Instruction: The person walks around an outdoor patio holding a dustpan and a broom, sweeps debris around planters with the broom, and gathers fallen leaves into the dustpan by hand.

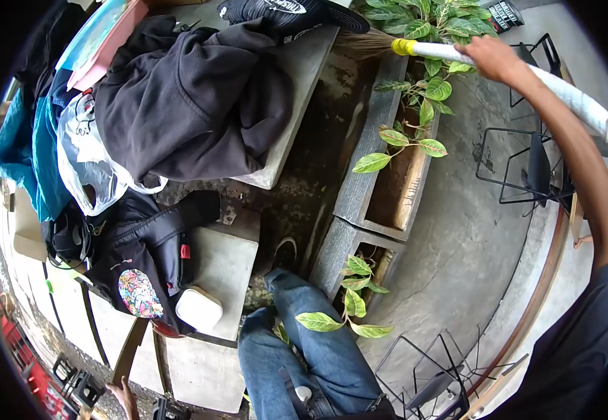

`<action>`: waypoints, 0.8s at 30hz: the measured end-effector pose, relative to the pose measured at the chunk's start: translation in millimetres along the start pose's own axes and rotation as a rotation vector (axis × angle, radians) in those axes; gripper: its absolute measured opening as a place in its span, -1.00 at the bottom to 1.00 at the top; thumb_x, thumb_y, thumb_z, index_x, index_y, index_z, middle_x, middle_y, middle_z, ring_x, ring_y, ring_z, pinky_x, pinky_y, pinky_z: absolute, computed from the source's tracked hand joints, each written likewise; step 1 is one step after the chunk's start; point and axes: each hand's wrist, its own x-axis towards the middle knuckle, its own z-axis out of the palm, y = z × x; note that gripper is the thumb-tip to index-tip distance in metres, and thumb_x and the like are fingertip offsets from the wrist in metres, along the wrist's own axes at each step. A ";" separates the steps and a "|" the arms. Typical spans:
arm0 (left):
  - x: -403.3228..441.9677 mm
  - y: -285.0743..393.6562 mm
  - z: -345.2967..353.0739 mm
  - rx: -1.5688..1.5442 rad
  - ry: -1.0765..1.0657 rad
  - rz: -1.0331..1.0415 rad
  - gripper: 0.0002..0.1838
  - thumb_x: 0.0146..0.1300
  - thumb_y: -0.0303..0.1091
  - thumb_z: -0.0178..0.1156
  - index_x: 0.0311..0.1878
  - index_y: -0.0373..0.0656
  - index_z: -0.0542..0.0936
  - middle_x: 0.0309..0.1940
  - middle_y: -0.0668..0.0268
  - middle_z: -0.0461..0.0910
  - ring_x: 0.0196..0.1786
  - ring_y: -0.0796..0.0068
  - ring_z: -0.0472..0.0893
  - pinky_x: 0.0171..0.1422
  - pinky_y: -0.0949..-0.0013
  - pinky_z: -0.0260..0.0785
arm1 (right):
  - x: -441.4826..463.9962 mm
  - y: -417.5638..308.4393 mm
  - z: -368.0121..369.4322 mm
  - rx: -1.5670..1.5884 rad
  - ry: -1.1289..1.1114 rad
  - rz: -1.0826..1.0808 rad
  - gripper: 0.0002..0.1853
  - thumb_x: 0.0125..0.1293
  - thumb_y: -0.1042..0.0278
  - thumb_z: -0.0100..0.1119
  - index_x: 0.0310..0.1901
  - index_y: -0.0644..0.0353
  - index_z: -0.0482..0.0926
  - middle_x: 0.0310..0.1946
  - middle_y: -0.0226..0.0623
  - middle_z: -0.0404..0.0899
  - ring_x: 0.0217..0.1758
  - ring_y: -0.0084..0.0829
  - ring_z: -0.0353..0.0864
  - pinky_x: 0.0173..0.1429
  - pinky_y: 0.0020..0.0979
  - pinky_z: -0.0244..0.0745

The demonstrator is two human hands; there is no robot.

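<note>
My right hand [494, 59] is closed around the pale, wrapped handle of a broom [451, 53] with a yellow collar. Its tan bristles [367, 45] reach into the dark gap between the grey bench slab and the long planter [363, 164]. Leafy green plants [433, 87] grow in that planter, close under the handle. At the lower left edge, my left hand [123, 397] shows small, with its fingers apart and nothing in them. It is near the pale bench slats.
A dark hoodie [192, 98], cap [293, 15], pink container [111, 45], plastic bag [83, 150] and black backpack [153, 245] lie on the left slabs. A white box [199, 310] sits near my legs. Black wire-framed chairs [528, 164] stand at right. A smaller planter [360, 259] is beside my knee.
</note>
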 end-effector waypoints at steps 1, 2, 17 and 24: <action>-9.6 18.0 -10.6 -0.026 -0.185 -0.098 0.17 0.24 0.22 0.19 0.52 -0.33 -0.30 0.50 -0.15 -0.08 0.43 -0.05 0.24 -0.01 0.13 0.54 | 2.3 -27.0 2.7 -0.028 0.009 -0.035 -0.58 0.16 0.47 0.18 0.10 -0.01 0.56 -0.21 -0.20 0.58 -0.07 -0.18 0.61 0.01 -0.20 0.54; -20.9 40.1 -23.4 -0.051 -0.371 -0.195 0.16 0.24 0.21 0.19 0.52 -0.33 -0.30 0.51 -0.16 -0.12 0.45 -0.07 0.21 0.20 0.10 0.47 | -0.7 -51.8 4.5 -0.057 0.015 -0.070 -0.71 0.20 0.41 0.18 -0.02 -0.01 0.61 -0.22 -0.25 0.61 -0.07 -0.23 0.66 -0.03 -0.23 0.59; 32.3 22.9 -26.7 -0.067 -0.220 -0.072 0.19 0.22 0.24 0.19 0.48 -0.45 -0.28 0.44 -0.35 -0.04 0.39 -0.22 0.28 0.22 0.09 0.43 | -151.9 -20.8 -149.2 0.185 -0.067 -0.095 -0.33 0.01 0.49 0.29 0.25 -0.18 0.53 -0.29 -0.28 0.50 -0.11 -0.24 0.49 0.06 -0.26 0.44; 56.0 7.5 -26.3 0.241 -0.069 0.125 0.17 0.23 0.38 0.07 0.48 -0.46 -0.16 0.42 -0.31 0.07 0.42 -0.21 0.25 0.45 0.09 0.20 | -77.3 -99.9 -86.1 -0.143 -0.075 -0.036 -0.50 0.15 0.48 0.16 0.18 -0.08 0.55 -0.27 -0.25 0.57 -0.08 -0.22 0.59 -0.01 -0.26 0.52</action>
